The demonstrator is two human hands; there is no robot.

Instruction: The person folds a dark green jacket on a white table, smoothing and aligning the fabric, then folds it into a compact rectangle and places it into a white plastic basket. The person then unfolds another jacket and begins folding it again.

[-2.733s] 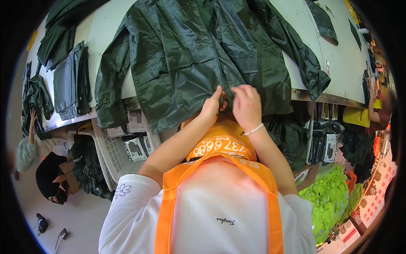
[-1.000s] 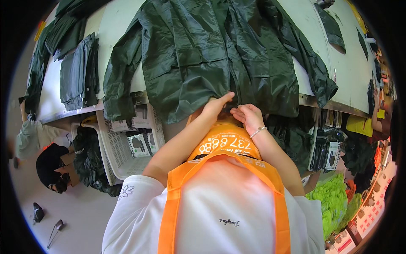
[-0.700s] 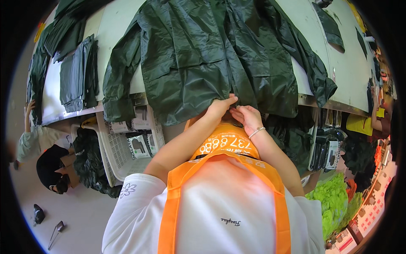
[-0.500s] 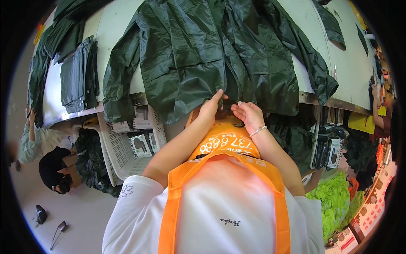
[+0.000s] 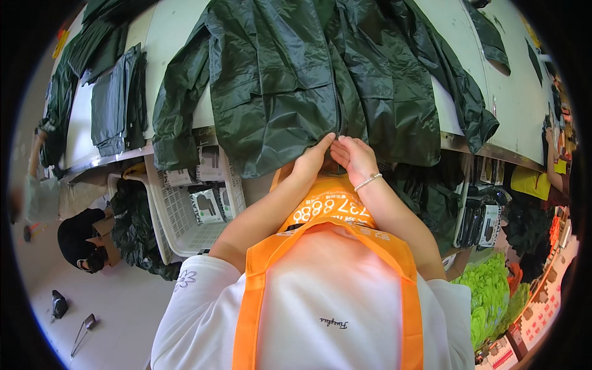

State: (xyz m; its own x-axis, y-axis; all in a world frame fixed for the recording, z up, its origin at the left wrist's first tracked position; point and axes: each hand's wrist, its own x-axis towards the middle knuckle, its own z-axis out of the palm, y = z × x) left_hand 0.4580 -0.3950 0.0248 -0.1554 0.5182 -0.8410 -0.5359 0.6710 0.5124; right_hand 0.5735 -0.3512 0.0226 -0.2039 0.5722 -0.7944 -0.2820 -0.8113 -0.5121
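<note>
Lying spread on the white worktop [image 5: 468, 55], the dark green rain jacket [image 5: 308, 80] runs its long axis from the far side toward the near edge, its hem draped over that edge and pointing at the person, its front zip running down the middle toward the hands. One sleeve hangs off the near edge on the left; the other trails toward the right edge.

Both hands meet at the hem, right at the foot of the zip. The left hand [image 5: 313, 161] pinches the fabric between thumb and fingertips in a narrow grip, and the right hand [image 5: 353, 158] — a beaded bracelet [image 5: 368, 182] on its wrist — closes its fingers on the hem just beside it, the two hands touching.

Compared with half a second ago, the left hand sits slightly lower on the hem and the fingertips of both hands are closer together; the jacket itself lies as before.

Folded dark green garments [image 5: 114, 102] rest near the left edge of the worktop, well apart from the jacket, and a white plastic basket [image 5: 185, 216] stands below the near edge.
</note>
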